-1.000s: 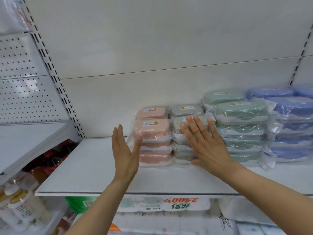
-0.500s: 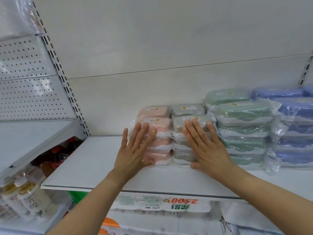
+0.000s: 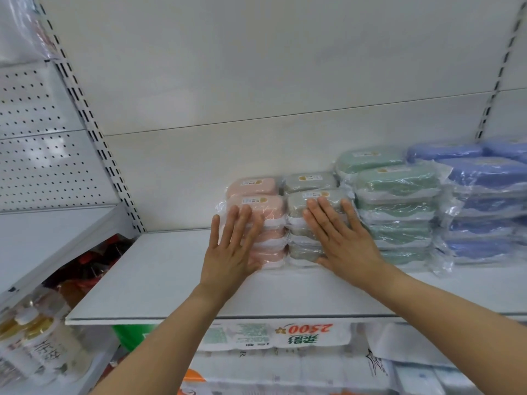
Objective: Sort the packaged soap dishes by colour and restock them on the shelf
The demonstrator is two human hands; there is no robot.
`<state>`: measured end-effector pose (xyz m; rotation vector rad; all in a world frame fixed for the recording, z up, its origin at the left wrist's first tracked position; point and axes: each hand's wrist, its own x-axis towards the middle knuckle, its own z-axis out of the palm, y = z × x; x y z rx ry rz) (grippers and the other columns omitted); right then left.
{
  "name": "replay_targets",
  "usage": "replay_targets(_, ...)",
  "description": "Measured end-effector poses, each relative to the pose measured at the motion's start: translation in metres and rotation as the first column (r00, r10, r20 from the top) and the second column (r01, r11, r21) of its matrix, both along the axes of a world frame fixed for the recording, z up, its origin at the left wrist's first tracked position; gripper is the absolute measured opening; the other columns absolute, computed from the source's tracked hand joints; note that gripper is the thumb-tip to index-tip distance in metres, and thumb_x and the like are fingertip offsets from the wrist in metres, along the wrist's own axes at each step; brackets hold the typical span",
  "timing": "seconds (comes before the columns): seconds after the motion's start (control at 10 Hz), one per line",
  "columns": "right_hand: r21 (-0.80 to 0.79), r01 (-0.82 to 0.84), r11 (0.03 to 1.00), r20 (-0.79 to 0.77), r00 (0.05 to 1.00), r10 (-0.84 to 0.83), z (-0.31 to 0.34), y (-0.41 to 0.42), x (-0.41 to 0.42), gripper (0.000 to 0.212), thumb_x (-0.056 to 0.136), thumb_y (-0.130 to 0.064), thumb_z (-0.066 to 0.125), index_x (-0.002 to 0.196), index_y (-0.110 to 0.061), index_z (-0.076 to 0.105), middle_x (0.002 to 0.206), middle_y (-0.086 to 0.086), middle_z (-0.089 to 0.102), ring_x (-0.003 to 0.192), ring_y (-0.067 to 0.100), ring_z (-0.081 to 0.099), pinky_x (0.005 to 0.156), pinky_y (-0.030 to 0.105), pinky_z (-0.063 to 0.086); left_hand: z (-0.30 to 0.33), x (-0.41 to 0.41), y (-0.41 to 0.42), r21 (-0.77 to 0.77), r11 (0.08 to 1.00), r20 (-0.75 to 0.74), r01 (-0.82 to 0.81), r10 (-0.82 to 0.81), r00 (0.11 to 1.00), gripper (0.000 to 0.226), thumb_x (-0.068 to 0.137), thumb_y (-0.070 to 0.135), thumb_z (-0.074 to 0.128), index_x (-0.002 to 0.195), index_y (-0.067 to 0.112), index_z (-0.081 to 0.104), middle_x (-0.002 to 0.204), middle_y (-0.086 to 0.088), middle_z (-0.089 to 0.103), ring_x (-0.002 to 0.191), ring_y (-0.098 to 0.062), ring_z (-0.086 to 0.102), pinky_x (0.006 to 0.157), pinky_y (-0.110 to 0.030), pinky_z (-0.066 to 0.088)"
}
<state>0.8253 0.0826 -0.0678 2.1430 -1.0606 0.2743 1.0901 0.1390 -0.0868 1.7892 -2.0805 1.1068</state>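
white shop shelving fills the frame, and on the shelf at centre the packaged soap dishes stand in colour stacks: pink stack, grey stack, green stack, blue stack running rightward. left hand lies flat, fingers straight and slightly spread, against the pink stack's front; right hand likewise against the grey. both stacks lie directly beyond the fingertips, long axes across the frame, so i judge any squaring push goes toward the back wall.

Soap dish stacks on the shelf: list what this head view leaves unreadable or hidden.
- Blue stack: cut off by the right edge of the head view.
- Pink stack: front partly covered by the left hand.
- Grey stack: front partly covered by the right hand.
- Labels on the green stack: too small to read.
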Motion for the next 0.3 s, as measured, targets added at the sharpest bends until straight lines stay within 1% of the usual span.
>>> replay_targets(0.1, 0.066, 0.008, 0.998, 0.036, 0.999, -0.01, 0.013, 0.011, 0.002, 0.094, 0.075, -0.044, 0.07, 0.15, -0.003, 0.03, 0.158, 0.017, 0.024, 0.146, 0.034, 0.022, 0.113, 0.061, 0.017, 0.008, -0.008, 0.004, 0.048, 0.998, -0.026, -0.04, 0.041, 0.999, 0.109, 0.067, 0.059, 0.079, 0.154, 0.014, 0.031, 0.161, -0.017, 0.022, 0.148, -0.037, 0.02, 0.116, -0.063, 0.016)
replay_targets(0.2, 0.25, 0.042, 0.967, 0.041, 0.998, -0.054, 0.034, 0.028, 0.007, 0.089, 0.088, -0.039, 0.058, 0.155, -0.011, 0.008, 0.163, 0.012, -0.002, 0.15, 0.03, -0.001, 0.117, 0.059, 0.001, 0.03, -0.024, 0.012, 0.133, 0.987, -0.073, -0.088, 0.099, 0.992, 0.1, 0.074, 0.06, 0.073, 0.154, 0.021, 0.028, 0.161, -0.015, 0.02, 0.149, -0.037, 0.019, 0.117, -0.062, 0.007)
replay_targets(0.3, 0.421, 0.091, 0.903, 0.089, 0.986, -0.141, 0.046, 0.046, 0.008, 0.08, 0.094, -0.044, 0.05, 0.155, -0.022, 0.003, 0.162, 0.004, -0.014, 0.149, 0.025, -0.01, 0.119, 0.053, -0.003, 0.052, -0.036, 0.022, 0.198, 0.978, -0.184, -0.066, 0.103, 0.978, 0.085, 0.084, 0.062, 0.061, 0.152, 0.027, 0.024, 0.16, -0.008, 0.021, 0.149, -0.035, 0.013, 0.119, -0.061, 0.007)
